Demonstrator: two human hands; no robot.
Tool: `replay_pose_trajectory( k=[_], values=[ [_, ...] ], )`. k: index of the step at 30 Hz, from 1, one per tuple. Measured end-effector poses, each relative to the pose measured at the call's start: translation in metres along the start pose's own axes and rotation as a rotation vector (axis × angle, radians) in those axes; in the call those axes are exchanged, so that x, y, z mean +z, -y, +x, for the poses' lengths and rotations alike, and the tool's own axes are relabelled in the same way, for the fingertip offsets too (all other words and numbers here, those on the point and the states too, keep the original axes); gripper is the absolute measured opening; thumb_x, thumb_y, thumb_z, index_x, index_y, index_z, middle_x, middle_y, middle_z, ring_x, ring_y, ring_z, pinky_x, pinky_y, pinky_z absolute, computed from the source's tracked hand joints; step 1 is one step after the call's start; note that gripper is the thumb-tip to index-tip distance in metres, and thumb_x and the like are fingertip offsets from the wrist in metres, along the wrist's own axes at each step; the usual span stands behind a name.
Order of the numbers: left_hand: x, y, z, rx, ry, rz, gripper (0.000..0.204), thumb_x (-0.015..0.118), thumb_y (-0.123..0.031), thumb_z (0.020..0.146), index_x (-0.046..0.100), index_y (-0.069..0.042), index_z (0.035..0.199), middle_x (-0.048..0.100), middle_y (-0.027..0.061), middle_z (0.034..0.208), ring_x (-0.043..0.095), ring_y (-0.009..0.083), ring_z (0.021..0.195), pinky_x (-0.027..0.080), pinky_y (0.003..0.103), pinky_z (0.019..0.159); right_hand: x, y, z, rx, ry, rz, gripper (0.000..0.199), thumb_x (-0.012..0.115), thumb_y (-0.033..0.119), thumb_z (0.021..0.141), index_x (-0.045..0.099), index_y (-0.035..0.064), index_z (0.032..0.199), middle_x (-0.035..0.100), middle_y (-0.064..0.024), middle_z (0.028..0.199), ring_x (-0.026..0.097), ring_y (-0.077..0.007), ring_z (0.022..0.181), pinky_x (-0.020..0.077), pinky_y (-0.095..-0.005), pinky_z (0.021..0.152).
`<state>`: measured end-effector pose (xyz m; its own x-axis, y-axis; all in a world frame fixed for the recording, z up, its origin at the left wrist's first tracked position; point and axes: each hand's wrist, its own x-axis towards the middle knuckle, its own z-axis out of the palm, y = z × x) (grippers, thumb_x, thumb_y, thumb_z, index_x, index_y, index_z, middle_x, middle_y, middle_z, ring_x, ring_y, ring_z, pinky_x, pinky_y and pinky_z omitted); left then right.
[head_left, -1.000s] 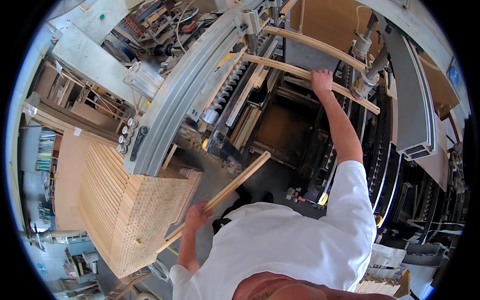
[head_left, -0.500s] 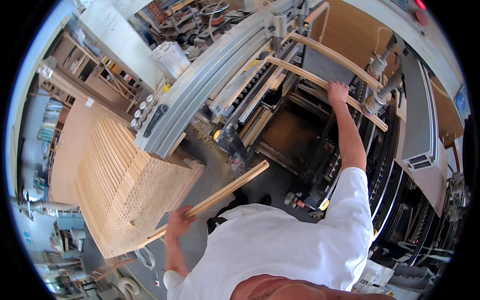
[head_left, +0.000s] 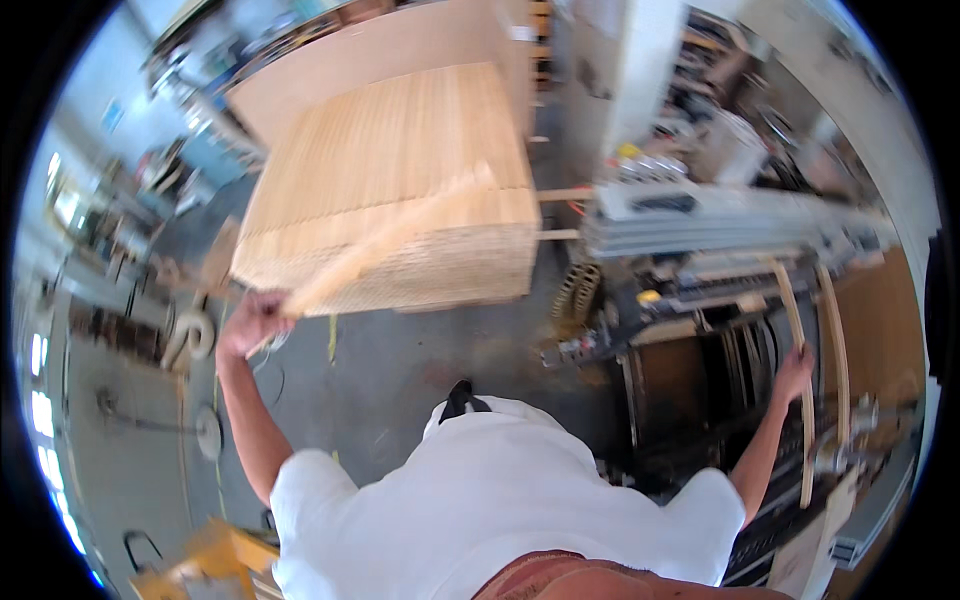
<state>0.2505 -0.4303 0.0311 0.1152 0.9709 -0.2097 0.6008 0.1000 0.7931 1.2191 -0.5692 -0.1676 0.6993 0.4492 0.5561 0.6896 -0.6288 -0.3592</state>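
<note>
Grey floor (head_left: 380,370), bright windows (head_left: 42,415) far left, pale column (head_left: 648,75)

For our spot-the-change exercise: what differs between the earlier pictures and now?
The view has turned left. The left hand has moved out leftward, and its wooden strip now shows across the strip stack. Nothing was visibly let go; the right hand stays on a second strip.

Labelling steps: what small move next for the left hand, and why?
Probably the left hand should turn its wooden strip in line with the stack, since it slants across similar strips there in this view; the right hand grips a separate strip.
</note>
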Motion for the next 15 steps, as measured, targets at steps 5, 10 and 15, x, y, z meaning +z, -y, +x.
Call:
replay_pose_trajectory(
  k=[5,10,15],
  values=[
    [-0.084,0.07,0.051,0.065,-0.312,-0.171,0.042,0.073,-0.032,0.088,0.07,0.0,0.114,0.067,0.0007,0.089,0.059,0.0095,0.08,0.048,0.027,0.074,-0.006,0.163,-0.089,-0.079,0.076,0.538,0.031,0.063,0.018,0.097,0.065,-0.0047,0.118,0.07,-0.0168,0.11,0.067,-0.0251,0.099,0.0531,-0.0366,0.086],
    [-0.183,0.137,0.152,-0.06,-0.646,0.134,0.037,0.067,-0.028,0.085,0.073,0.002,0.105,0.07,0.0059,0.086,0.064,0.0154,0.078,0.05,0.031,0.071,0.029,0.285,-0.199,-0.026,0.282,0.772,0.021,0.061,0.007,0.096,0.066,-0.0065,0.112,0.069,-0.0151,0.107,0.065,-0.0219,0.096,0.0525,-0.0337,0.086],
    [-0.238,0.197,0.277,-0.136,-0.736,0.199,0.042,0.07,-0.032,0.077,0.073,0.005,0.1,0.073,0.0185,0.087,0.071,0.0247,0.087,0.053,0.036,0.08,0.048,0.368,-0.31,-0.115,0.373,0.675,0.015,0.065,0.003,0.09,0.067,-0.0054,0.102,0.069,-0.0163,0.095,0.067,-0.0253,0.087,0.0528,-0.0374,0.079]
  ],
)
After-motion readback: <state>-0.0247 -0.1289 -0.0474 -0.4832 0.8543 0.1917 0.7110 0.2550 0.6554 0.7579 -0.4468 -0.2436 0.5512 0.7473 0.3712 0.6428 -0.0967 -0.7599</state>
